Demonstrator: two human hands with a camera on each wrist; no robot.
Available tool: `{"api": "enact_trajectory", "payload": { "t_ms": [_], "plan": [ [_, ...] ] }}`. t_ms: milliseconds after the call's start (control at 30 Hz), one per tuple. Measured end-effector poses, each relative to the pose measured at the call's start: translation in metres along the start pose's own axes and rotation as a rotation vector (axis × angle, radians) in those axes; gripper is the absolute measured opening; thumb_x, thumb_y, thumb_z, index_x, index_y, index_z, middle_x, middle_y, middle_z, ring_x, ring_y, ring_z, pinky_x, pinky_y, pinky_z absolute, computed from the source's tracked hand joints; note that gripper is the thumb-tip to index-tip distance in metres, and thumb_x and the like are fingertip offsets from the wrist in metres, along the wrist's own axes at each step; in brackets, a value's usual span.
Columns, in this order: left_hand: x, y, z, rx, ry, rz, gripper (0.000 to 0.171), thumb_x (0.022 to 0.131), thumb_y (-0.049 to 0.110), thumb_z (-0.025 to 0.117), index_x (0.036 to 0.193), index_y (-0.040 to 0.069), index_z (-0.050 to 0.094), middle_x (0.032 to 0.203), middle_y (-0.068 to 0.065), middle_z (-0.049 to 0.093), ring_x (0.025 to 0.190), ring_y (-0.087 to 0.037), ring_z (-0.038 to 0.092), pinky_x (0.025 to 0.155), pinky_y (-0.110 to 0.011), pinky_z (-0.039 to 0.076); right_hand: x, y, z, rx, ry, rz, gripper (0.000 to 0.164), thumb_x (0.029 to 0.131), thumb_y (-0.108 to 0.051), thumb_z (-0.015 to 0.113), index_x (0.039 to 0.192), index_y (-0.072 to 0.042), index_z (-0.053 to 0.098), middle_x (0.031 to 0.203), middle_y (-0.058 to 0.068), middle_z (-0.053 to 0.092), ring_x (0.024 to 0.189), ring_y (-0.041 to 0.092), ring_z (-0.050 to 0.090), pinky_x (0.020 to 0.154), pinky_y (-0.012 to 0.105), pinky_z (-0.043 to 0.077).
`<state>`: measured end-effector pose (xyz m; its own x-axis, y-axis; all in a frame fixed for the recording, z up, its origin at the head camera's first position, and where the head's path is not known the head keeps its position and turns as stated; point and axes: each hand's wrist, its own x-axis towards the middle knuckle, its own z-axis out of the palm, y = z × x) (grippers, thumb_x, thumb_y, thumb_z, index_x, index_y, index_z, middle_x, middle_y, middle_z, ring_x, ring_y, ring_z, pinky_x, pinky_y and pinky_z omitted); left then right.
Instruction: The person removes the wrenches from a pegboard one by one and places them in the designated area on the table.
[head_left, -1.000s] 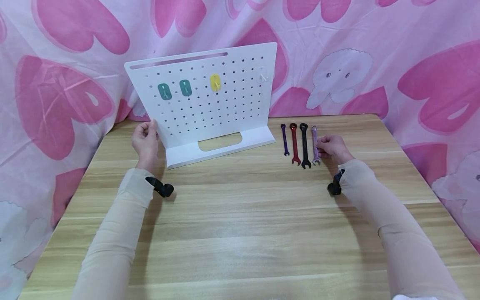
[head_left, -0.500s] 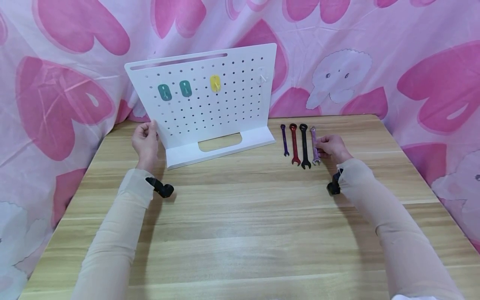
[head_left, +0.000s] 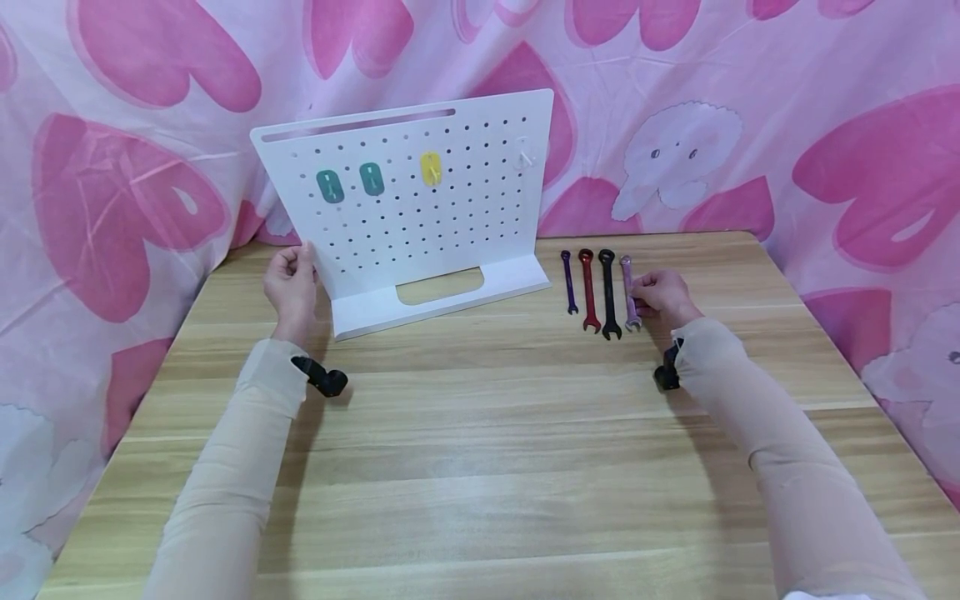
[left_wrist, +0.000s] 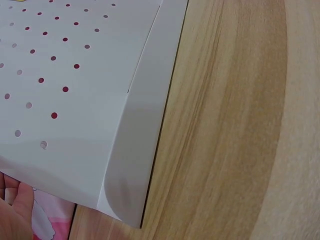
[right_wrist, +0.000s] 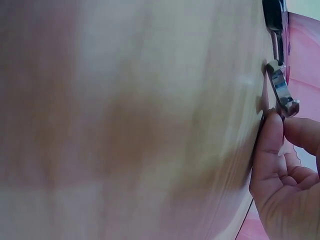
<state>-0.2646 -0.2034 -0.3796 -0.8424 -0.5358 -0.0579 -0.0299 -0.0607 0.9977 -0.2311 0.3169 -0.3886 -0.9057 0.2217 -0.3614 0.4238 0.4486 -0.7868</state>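
A white pegboard (head_left: 465,200) stands tilted back on its flat base at the rear left of the table. My left hand (head_left: 291,283) grips its left edge low down, and in the left wrist view the curled fingers (left_wrist: 15,207) show just past that edge. On the right, my right hand (head_left: 663,296) pinches a light purple combination wrench (head_left: 627,279) between thumb and fingers. The wrench's shiny open end (right_wrist: 282,92) sticks out from the fingertips in the right wrist view. Beside it lie a black wrench (head_left: 608,292), a red wrench (head_left: 589,292) and a smaller dark purple wrench (head_left: 569,283).
Two green hooks (head_left: 330,187), a yellow hook (head_left: 431,168) and a clear hook (head_left: 524,153) are fixed on the pegboard. The wood-grain table (head_left: 465,442) reaches back to a pink patterned curtain (head_left: 675,50). Black wrist cameras (head_left: 327,381) sit at both cuffs.
The top of the light purple wrench has shifted slightly left, toward the black one, with my right hand on it. My left hand keeps its place on the pegboard.
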Motion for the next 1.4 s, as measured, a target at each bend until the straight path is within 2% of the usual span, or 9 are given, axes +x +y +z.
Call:
{"api": "enact_trajectory", "payload": {
  "t_ms": [333, 533, 767, 1033, 1267, 1400],
  "plan": [
    [-0.001, -0.001, 0.0, 0.004, -0.012, -0.015, 0.029, 0.084, 0.046, 0.06, 0.097, 0.02, 0.06, 0.092, 0.005, 0.053, 0.086, -0.008, 0.049, 0.077, -0.018, 0.045, 0.004, 0.001, 0.001, -0.016, 0.01, -0.006, 0.022, 0.094, -0.006, 0.052, 0.111, 0.008, 0.051, 0.073, -0.001, 0.058, 0.061, 0.006, 0.057, 0.057, 0.02, 0.052],
    [-0.001, -0.001, -0.001, 0.024, -0.003, -0.002, 0.028, 0.084, 0.047, 0.06, 0.095, 0.021, 0.059, 0.089, 0.004, 0.052, 0.082, -0.009, 0.047, 0.073, -0.019, 0.044, 0.007, 0.002, 0.0, -0.04, 0.012, -0.004, 0.02, 0.094, -0.007, 0.053, 0.109, 0.007, 0.052, 0.075, 0.002, 0.058, 0.061, 0.007, 0.056, 0.056, 0.021, 0.052],
    [-0.001, 0.001, -0.001, 0.006, -0.021, -0.03, 0.03, 0.084, 0.047, 0.059, 0.099, 0.021, 0.059, 0.097, 0.006, 0.054, 0.093, -0.01, 0.049, 0.085, -0.021, 0.047, 0.006, 0.0, 0.001, -0.067, 0.017, -0.007, 0.023, 0.094, -0.006, 0.053, 0.111, 0.007, 0.052, 0.08, 0.005, 0.058, 0.063, 0.009, 0.055, 0.057, 0.021, 0.052],
    [-0.001, 0.0, -0.001, 0.019, 0.0, -0.017, 0.023, 0.085, 0.045, 0.061, 0.091, 0.022, 0.058, 0.085, 0.006, 0.05, 0.077, -0.007, 0.046, 0.065, -0.016, 0.042, 0.01, 0.001, 0.001, -0.061, 0.015, -0.007, 0.02, 0.093, -0.005, 0.054, 0.108, 0.008, 0.053, 0.075, 0.004, 0.057, 0.061, 0.008, 0.055, 0.055, 0.021, 0.052],
    [-0.001, 0.001, -0.001, 0.005, -0.005, -0.025, 0.026, 0.084, 0.046, 0.061, 0.092, 0.022, 0.059, 0.087, 0.005, 0.049, 0.081, -0.008, 0.046, 0.07, -0.017, 0.043, 0.006, -0.001, 0.002, -0.083, 0.017, -0.01, 0.022, 0.094, -0.006, 0.054, 0.11, 0.009, 0.053, 0.08, 0.006, 0.058, 0.063, 0.01, 0.056, 0.057, 0.022, 0.053],
    [0.0, -0.002, 0.0, 0.003, 0.01, 0.017, 0.022, 0.085, 0.042, 0.063, 0.088, 0.021, 0.059, 0.082, 0.005, 0.049, 0.076, -0.007, 0.047, 0.07, -0.018, 0.044, 0.005, -0.002, 0.002, -0.106, 0.024, -0.033, 0.022, 0.093, -0.006, 0.055, 0.109, 0.01, 0.054, 0.077, 0.006, 0.059, 0.061, 0.009, 0.057, 0.056, 0.022, 0.053]
  ]
}}
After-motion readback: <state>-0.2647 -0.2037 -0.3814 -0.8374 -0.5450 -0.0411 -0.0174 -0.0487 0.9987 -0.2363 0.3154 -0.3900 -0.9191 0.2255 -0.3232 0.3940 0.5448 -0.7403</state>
